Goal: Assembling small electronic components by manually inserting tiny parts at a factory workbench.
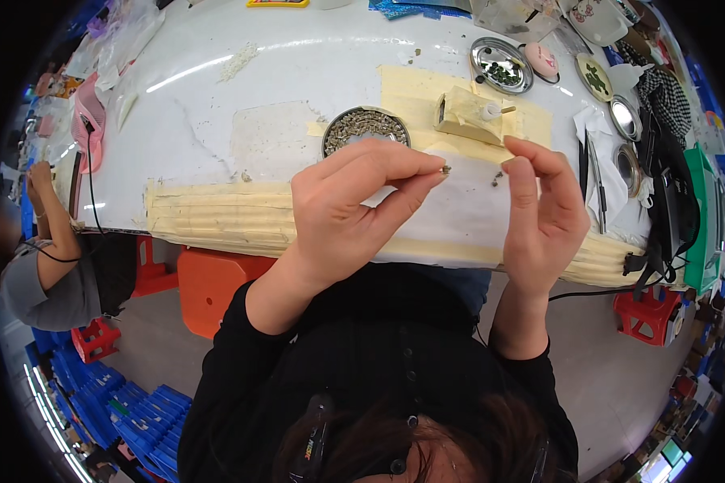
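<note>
Above the near part of the table [193, 145], my left hand [346, 209] pinches a tiny metallic piece [445, 170] between thumb and forefinger. To its right, my right hand [546, 213] is raised with thumb and forefinger curled close together; whatever is between them is too small to make out. Small dark bits [496, 179] show just beside that thumb, and I cannot tell whether they hang or lie on the table. Behind my left hand stands a round dish [325, 143] of small metallic pieces, partly covered by it. A tape-wrapped block [459, 115] with a white nozzle sits beyond both hands.
Farther right are a metal plate [475, 55] of dark green pieces, a dish [585, 63] of green pieces, and tweezers [596, 181] on white tissue. Ribbed yellowish tape [217, 213] lines the near edge. A co-worker's hands [39, 181] show at far left, beside a pink object [89, 121].
</note>
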A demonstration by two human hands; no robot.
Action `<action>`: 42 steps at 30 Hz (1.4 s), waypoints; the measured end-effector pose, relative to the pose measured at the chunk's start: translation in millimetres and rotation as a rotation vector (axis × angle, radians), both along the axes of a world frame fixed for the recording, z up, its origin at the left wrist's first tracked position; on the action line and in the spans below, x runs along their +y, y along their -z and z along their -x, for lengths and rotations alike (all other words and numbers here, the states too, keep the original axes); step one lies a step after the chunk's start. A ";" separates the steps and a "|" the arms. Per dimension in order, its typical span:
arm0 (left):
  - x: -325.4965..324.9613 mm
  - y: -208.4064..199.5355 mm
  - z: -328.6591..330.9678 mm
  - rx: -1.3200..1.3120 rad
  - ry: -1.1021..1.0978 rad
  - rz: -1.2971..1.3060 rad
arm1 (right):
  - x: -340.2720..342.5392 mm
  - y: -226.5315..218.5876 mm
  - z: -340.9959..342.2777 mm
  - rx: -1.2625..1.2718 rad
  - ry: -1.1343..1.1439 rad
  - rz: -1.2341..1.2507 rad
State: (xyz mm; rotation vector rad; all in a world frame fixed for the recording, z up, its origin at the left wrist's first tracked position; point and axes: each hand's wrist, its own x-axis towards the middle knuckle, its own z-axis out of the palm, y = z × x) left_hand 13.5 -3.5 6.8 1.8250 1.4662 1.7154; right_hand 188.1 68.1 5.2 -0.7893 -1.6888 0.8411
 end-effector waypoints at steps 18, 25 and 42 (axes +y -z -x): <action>5.2 6.8 2.3 -0.042 -0.002 -0.009 | 43.8 -6.5 3.3 -0.434 0.232 -0.418; 7.2 6.5 1.0 0.061 -0.030 -0.075 | 17.9 -18.6 2.7 -0.074 0.164 -0.301; 8.1 7.7 -3.8 0.067 -0.037 -0.103 | -8.4 -10.9 16.2 0.256 -0.237 0.244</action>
